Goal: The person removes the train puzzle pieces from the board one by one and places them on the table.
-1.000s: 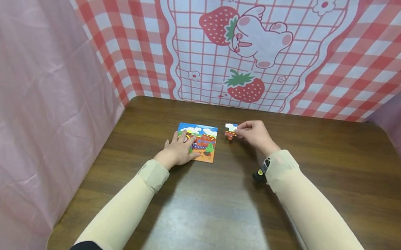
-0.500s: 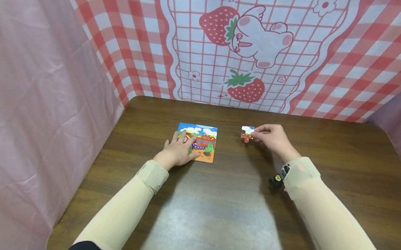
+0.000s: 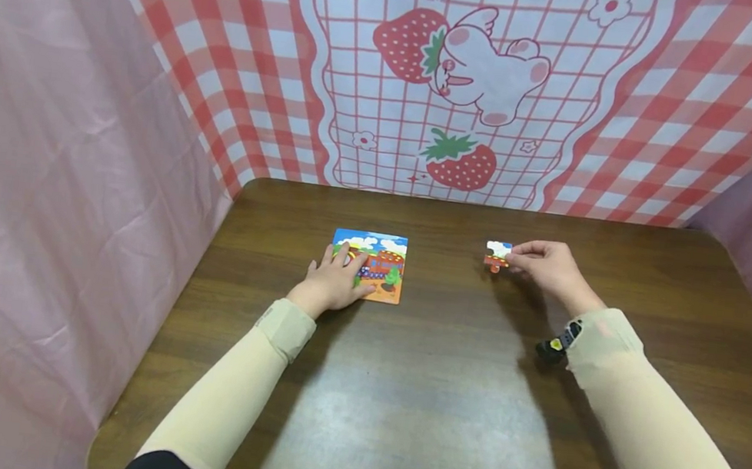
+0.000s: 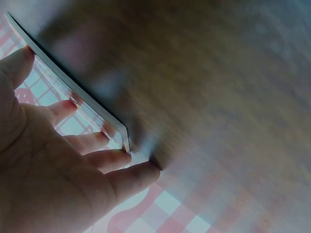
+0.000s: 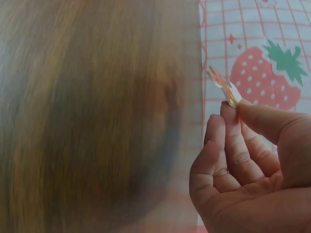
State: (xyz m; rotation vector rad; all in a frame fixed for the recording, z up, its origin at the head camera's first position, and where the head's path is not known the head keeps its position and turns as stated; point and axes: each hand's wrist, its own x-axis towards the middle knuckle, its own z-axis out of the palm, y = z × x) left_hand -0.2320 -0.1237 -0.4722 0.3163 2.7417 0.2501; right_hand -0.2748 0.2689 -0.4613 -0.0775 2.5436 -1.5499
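A square picture puzzle (image 3: pixel 375 244) with a red train, clouds and a green tree lies flat at the left back of the table. My left hand (image 3: pixel 328 285) rests on its lower left part with fingers spread, hiding some of the picture; the left wrist view shows the fingertips on the puzzle board (image 4: pixel 87 99). Well to the right, my right hand (image 3: pixel 549 270) pinches a small jigsaw piece (image 3: pixel 497 254) by its right edge, between thumb and fingers. White cloud, blue and red show on that piece. Seen edge-on in the right wrist view, the piece (image 5: pixel 224 87) is held above the table.
The brown wooden table (image 3: pixel 427 395) ends at a back edge against a red-and-white checked cloth (image 3: pixel 231 40) with strawberries. Pink curtains (image 3: pixel 26 187) hang at both sides. A dark wrist camera (image 3: pixel 552 349) sits under the right wrist.
My right hand has moved steadily to the right, carrying the jigsaw piece away from the puzzle. My left hand has stayed in place on the puzzle.
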